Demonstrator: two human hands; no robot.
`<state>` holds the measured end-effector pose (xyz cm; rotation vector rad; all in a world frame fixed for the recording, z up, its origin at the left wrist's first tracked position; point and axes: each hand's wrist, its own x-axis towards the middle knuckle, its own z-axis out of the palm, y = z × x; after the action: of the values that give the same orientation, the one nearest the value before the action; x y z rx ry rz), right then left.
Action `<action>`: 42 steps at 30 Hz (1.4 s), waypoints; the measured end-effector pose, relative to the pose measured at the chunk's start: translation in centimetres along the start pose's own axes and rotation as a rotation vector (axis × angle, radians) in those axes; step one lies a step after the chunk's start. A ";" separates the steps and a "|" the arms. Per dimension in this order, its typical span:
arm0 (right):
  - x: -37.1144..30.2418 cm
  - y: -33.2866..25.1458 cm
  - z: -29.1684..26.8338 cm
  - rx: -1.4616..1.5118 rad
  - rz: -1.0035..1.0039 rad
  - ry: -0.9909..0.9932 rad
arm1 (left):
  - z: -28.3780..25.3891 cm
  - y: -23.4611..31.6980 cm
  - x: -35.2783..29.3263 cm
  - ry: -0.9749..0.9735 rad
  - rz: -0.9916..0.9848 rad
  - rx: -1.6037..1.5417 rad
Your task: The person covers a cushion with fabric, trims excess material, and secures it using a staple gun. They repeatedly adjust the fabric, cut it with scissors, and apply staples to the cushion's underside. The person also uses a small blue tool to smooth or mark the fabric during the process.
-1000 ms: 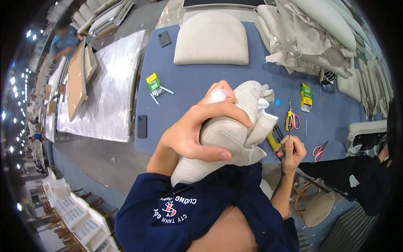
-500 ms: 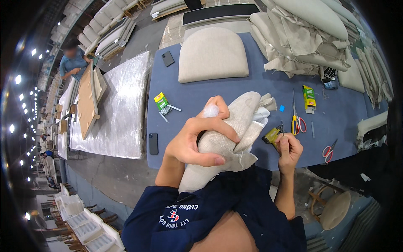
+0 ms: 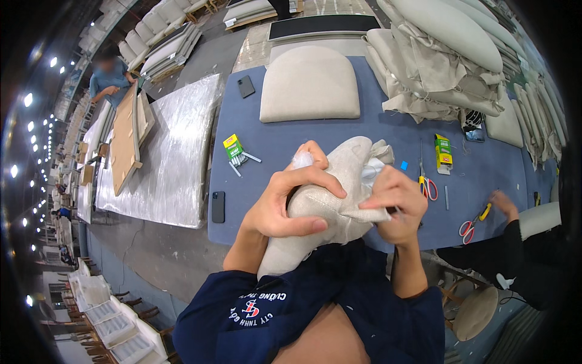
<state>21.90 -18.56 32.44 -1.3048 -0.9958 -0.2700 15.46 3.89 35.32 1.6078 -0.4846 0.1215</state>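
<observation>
A beige fabric-covered padded piece (image 3: 342,164) is bent up against my front. My left hand (image 3: 291,197) is wrapped round it, thumb and fingers pressing on the cloth, with a tuft of white filling (image 3: 302,159) at its knuckles. On the other side, my right hand (image 3: 401,197) is closed on a loose edge of the same cover, pulling a fold outward. Whether a small tool is also between its fingers I cannot make out. White lining shows inside the opening behind the right hand.
On the blue table (image 3: 388,136) lie a beige cushion (image 3: 310,82), two phones, scissors (image 3: 428,187), chalk sticks beside a green-yellow box (image 3: 233,145), and another such box (image 3: 443,153). Fabric covers (image 3: 424,67) are piled at back right. Another person's hand (image 3: 504,204) is beside red-handled scissors (image 3: 467,230).
My right hand has moved left and up from the table onto the cover's loose edge. The other person's hand has appeared at the right. My left hand keeps its hold.
</observation>
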 end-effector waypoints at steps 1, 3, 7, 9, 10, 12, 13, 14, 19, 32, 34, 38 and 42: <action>-0.3 -0.3 0.1 -0.011 -0.016 0.025 | -0.2 0.0 0.0 0.004 -0.005 0.009; -1.2 -0.7 -0.1 -0.014 -0.042 0.033 | 0.1 -0.2 -0.3 -0.033 0.029 0.053; -2.0 -0.9 -0.4 -0.007 -0.031 0.028 | -0.1 0.0 -0.1 -0.079 -0.015 0.025; -1.5 -1.9 -0.6 -0.002 -0.045 -0.022 | -0.5 -0.1 -0.2 -0.111 0.021 0.095; -1.9 -1.3 -0.8 -0.016 -0.015 -0.039 | -0.2 -0.1 -0.2 -0.103 0.024 0.099; -2.3 -1.1 -0.6 -0.053 -0.001 -0.037 | 0.1 -0.3 -0.4 -0.070 0.029 0.050; -2.2 -0.9 -0.4 -0.067 0.000 -0.035 | 0.4 -0.1 -0.3 -0.025 0.015 0.009; -2.0 -0.6 -0.5 -0.131 -0.014 -0.014 | 0.9 0.2 -0.2 0.019 0.001 -0.034; -0.5 -0.6 0.1 -0.131 0.003 -0.006 | -0.5 -0.4 -0.9 -0.077 0.056 0.092; 9.7 -0.6 -1.4 -0.010 0.268 -0.150 | -1.3 1.2 0.7 0.311 0.147 -0.279; 12.7 -0.6 2.3 -0.012 0.283 -0.307 | -1.4 1.9 0.6 0.406 0.146 -0.258; 14.9 -0.3 5.6 0.154 0.371 -0.573 | -2.2 2.5 0.1 0.418 0.123 -0.224; 15.0 1.2 6.0 0.145 0.365 -0.528 | -2.7 2.4 -0.1 0.495 0.124 -0.273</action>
<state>28.62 -7.61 42.30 -1.4251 -1.1613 0.4400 15.04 6.53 37.75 1.2231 -0.2027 0.5125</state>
